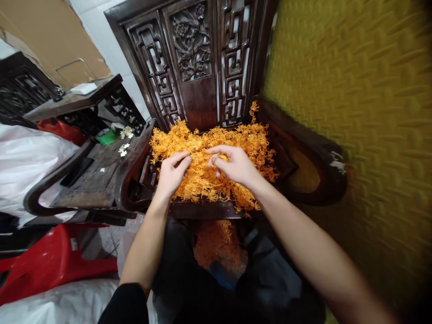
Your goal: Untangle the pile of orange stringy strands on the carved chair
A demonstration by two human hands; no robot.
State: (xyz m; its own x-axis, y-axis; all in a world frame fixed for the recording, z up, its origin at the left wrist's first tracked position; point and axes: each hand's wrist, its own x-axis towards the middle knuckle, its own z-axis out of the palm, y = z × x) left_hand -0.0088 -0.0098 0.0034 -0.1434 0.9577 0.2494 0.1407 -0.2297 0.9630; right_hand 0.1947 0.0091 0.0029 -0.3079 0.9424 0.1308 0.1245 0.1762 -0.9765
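Orange, stringy, branching sprigs (199, 191) lie in a thick tangled heap across the seat of a dark carved wooden armchair (202, 210), directly in front of us. Some strands hang over the near edge of the seat, and one tuft rises at the far right, against the backrest. Both our hands are over the middle of the heap, a small gap between them. Our left hand (173, 174) has thumb and forefinger brought close together; we cannot tell whether a sprig is pinched there. Our right hand (231, 164) points its forefinger to the left, above a bent thumb and curled fingers; we cannot tell whether these grasp a strand.

Beyond the heap, the backrest shows a carved floral panel (192, 42) between two openwork lattices. Below the near edge, between our knees, we see more orange material (219, 247), dim and blurred. On our left sleeve (124, 306) the cloth is black.

To the left, a second wooden armchair (87, 180) bears a green round item (106, 136) and cream flower-shaped pieces (127, 132). Nearer on that side are a red plastic seat (50, 252) and white sacks (30, 166); farther off, cardboard (54, 36) leans by white tiles (97, 27). A yellow, raised-pattern surface (354, 90) fills the right.
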